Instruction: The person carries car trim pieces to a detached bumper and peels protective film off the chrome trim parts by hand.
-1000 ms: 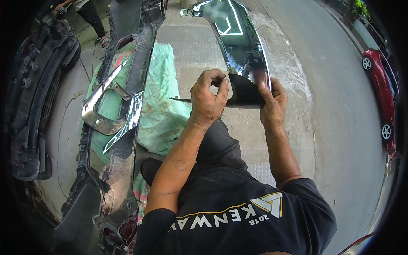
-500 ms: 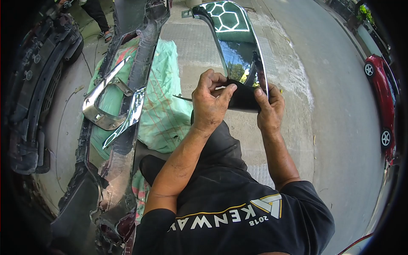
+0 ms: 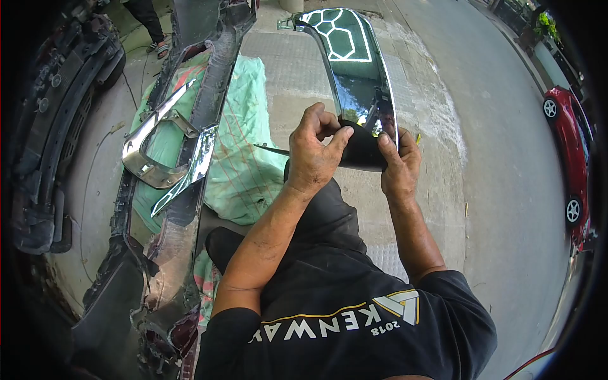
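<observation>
A long curved panel (image 3: 358, 82) with a mirror-like dark face and a small metal tab (image 3: 286, 24) at its far end reaches away from me. A matte black piece (image 3: 364, 149), like film or thin sheet, covers its near end. My left hand (image 3: 315, 149) pinches the edge of this black piece between thumb and fingers. A thin dark pointed strip (image 3: 271, 149) sticks out to the left beside that hand; whether the hand holds it, I cannot tell. My right hand (image 3: 400, 163) grips the panel's right edge, thumb in front and fingers partly hidden behind.
At left lies a long battered bumper (image 3: 180, 244) with a chrome trim piece (image 3: 152, 168) across it and a green cloth (image 3: 237, 145) beneath. Another dark bumper (image 3: 57, 145) is farther left. A person's leg (image 3: 147, 22) shows at the top. A red car (image 3: 567, 152) stands across the road.
The panel's far end has dipped slightly towards me, and the reflections on it have shifted. Both hands keep nearly the same grip and place.
</observation>
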### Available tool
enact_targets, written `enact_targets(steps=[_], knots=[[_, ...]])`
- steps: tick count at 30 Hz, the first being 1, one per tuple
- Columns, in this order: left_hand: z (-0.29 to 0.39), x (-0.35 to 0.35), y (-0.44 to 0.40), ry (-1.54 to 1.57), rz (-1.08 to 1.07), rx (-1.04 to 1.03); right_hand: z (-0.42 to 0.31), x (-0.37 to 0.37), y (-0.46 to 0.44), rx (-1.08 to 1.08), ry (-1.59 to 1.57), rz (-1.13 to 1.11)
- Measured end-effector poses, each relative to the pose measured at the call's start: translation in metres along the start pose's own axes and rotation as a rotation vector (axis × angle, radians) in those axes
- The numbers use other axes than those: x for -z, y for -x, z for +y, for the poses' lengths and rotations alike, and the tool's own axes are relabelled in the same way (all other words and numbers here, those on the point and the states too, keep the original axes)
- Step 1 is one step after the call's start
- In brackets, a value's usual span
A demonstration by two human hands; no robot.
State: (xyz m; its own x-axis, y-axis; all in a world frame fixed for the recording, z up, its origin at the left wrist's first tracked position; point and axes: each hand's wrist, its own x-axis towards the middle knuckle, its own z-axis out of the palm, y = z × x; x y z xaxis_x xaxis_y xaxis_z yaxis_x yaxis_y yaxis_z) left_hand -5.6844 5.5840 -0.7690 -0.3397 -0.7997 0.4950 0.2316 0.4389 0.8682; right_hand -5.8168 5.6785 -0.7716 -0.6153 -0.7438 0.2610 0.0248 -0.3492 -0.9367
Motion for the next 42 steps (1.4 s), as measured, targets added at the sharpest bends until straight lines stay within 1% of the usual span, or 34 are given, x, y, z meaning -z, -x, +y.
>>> enact_targets(steps=[2,5,11,14,17,20,23,26,29,32,35,38,42], knots=[[-0.001,0.000,0.004,0.017,0.014,0.043,0.001,0.002,-0.001,-0.011,-0.018,-0.005],[0.005,-0.003,0.005,0.031,0.072,0.050,-0.003,-0.002,-0.001,-0.038,-0.082,-0.002],[0.009,-0.001,0.003,-0.041,0.054,-0.088,0.001,-0.002,-0.002,-0.034,-0.076,-0.014],[0.013,0.002,0.002,-0.087,0.050,-0.071,0.000,-0.002,-0.002,-0.033,-0.041,-0.017],[0.014,0.006,0.001,-0.112,-0.002,-0.070,-0.002,-0.005,-0.001,-0.031,-0.046,-0.024],[0.016,0.008,-0.001,-0.101,-0.034,-0.012,-0.002,-0.007,-0.001,-0.040,-0.063,-0.012],[0.009,0.009,-0.003,-0.099,-0.054,-0.061,-0.001,-0.004,-0.001,-0.056,-0.076,-0.025],[0.006,0.005,0.001,-0.143,-0.006,-0.097,-0.004,-0.005,-0.004,-0.083,-0.144,-0.032],[0.013,0.006,0.001,0.101,0.004,0.003,-0.005,-0.006,-0.005,-0.092,-0.182,-0.039],[0.017,0.015,0.001,0.019,-0.012,0.023,-0.007,-0.006,-0.005,-0.101,-0.198,-0.041],[0.010,0.018,-0.001,-0.319,-0.003,-0.209,-0.004,-0.006,-0.006,-0.096,-0.187,-0.037],[0.012,0.015,-0.003,-0.388,0.075,-0.383,-0.005,-0.008,-0.006,-0.059,-0.140,-0.031],[0.018,0.016,-0.008,-0.490,0.113,-0.469,-0.010,-0.012,-0.004,-0.041,-0.098,-0.042]])
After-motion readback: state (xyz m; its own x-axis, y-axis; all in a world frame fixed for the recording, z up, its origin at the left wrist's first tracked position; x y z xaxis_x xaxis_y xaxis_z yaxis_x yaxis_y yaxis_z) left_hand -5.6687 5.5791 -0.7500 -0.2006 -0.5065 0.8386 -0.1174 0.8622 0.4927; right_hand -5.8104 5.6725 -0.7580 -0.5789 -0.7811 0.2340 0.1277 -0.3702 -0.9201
